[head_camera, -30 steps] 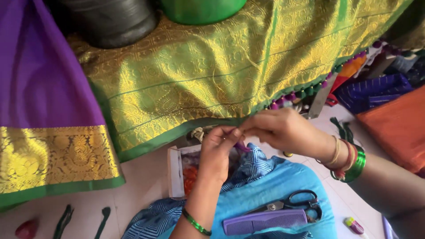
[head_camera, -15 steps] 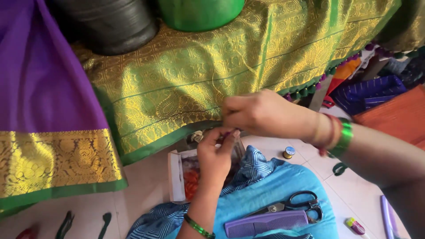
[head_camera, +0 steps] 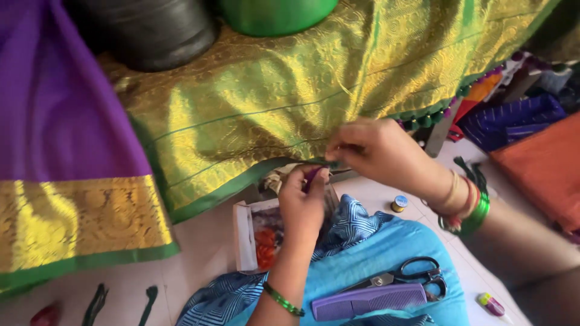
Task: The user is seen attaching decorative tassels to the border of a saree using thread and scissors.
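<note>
Black-handled scissors (head_camera: pixel 403 278) and a purple comb (head_camera: pixel 370 301) are lying on blue cloth (head_camera: pixel 386 247) nearest the camera, a small open box (head_camera: pixel 257 232) sitting beside them on the pale tiled floor (head_camera: pixel 202 241). The green-gold brocade fabric (head_camera: pixel 266 102) is draping over its dark green edge (head_camera: pixel 223 192) — there the left hand (head_camera: pixel 305 202) is pinching a purple tuft (head_camera: pixel 312 175) while the right hand (head_camera: pixel 377 151) is gripping the edge, the two hands close together.

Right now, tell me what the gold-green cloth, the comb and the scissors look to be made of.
Gold-green cloth: woven silk-like brocade, shiny, with raised gold patterning; exact fibre unclear. Comb: moulded plastic, matte purple, with fine even teeth. Scissors: greyish metal blades, black handle loops, probably plastic.
</note>
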